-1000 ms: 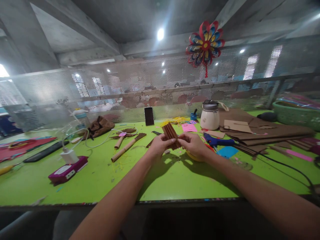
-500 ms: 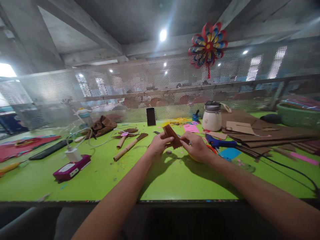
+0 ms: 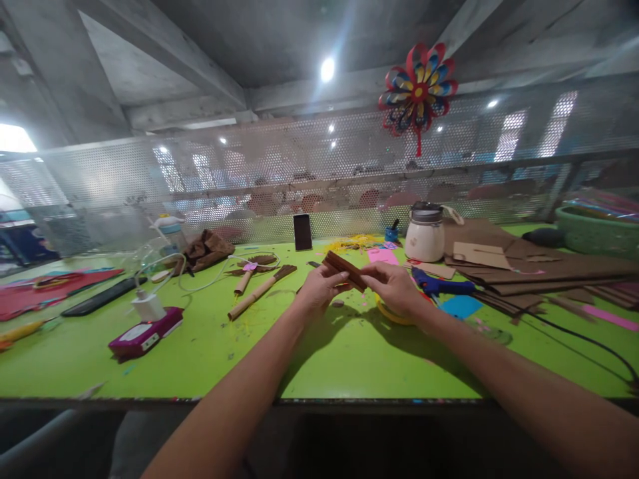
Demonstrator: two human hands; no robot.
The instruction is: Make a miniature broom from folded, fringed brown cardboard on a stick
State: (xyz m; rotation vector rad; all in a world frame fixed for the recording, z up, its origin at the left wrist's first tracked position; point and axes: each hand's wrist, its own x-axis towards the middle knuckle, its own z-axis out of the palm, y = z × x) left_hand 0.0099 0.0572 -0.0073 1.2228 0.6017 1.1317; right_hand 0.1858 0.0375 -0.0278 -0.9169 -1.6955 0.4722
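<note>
Two bare arms, mine, reach over the lime-green bench [image 3: 200,359] toward its perforated metal screen [image 3: 249,179], under a hanging paper pinwheel [image 3: 420,90]. Brown card sheets [image 3: 539,266] lie stacked at far right, a white jar [image 3: 424,233] beside them. My left hand [image 3: 319,293] and right hand [image 3: 394,289], both raised just above the bench, each pinch the pleated brown paper strip [image 3: 344,269] between thumb and fingers; it tilts up toward the left. A blue glue gun [image 3: 442,285] lies near my right hand, rolled paper sticks [image 3: 259,289] to my left.
</note>
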